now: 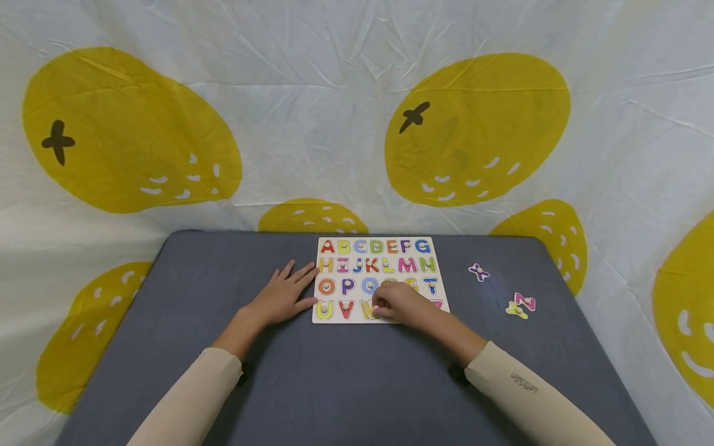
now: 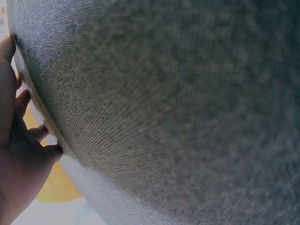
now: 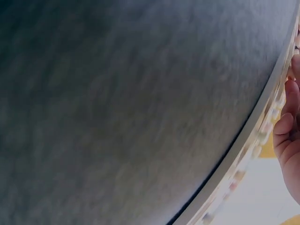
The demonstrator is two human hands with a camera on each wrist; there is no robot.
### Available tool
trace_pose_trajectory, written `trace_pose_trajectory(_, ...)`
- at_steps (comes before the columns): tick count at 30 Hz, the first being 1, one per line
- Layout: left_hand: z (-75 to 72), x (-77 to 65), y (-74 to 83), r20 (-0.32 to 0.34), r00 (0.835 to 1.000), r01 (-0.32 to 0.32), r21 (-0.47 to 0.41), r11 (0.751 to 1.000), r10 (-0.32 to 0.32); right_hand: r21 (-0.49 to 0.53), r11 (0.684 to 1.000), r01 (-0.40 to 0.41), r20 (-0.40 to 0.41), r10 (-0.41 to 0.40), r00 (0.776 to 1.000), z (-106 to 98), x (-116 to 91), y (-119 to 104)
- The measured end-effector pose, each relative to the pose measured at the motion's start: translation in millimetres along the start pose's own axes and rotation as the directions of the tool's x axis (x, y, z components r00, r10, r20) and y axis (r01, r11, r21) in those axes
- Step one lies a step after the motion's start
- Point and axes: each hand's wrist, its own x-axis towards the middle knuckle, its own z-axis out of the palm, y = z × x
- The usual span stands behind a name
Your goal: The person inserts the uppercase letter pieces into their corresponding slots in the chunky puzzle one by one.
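A white wooden alphabet puzzle board [image 1: 334, 316] lies on the table, with colourful knobbed letters in rows. My right hand [image 1: 403, 303] is over its lower right part, thumb and fingertips pinching the knob of the yellow letter W piece [image 1: 365, 310], which sits at its place in the bottom row. In the right wrist view the curled fingers [image 3: 291, 96] meet at the board. My left hand [image 1: 279, 296] lies spread on the table, fingertips and thumb touching the board's left edge. My right hand hides part of the two lower rows.
To the right of the board lie a purple letter X piece [image 1: 478, 272], a pink letter Z piece [image 1: 525, 301] and a yellow letter Y piece [image 1: 516, 310], the last two touching. A dark grey cloth covers the table [image 1: 357, 384]. Behind hangs a white curtain [image 1: 312, 142] with yellow fruit shapes.
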Motion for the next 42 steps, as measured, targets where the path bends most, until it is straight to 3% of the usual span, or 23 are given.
trace_pose_trajectory(12,-1.4,-1.1,0.2,-0.001,1.000,-0.004,0.002,1.000,0.004,-0.030,0.999,-0.026,0.013,0.026,1.000,9,8,-7)
trace_pose_trajectory(22,-0.7,0.2,-0.6,0.016,1.000,0.003,-0.002,1.000,-0.003,-0.002,0.999,-0.043,0.021,0.043,0.999,2,3,-6)
trace_pose_trajectory(33,-2.6,-0.3,0.9,0.012,1.000,-0.001,-0.003,1.000,0.001,0.021,0.999,-0.035,-0.063,0.036,0.997,-23,-27,25)
trace_pose_trajectory(42,-3.7,-1.0,1.4,0.021,1.000,0.006,-0.013,1.000,-0.006,0.040,0.981,-0.188,-0.153,0.192,0.969,-52,-65,58)
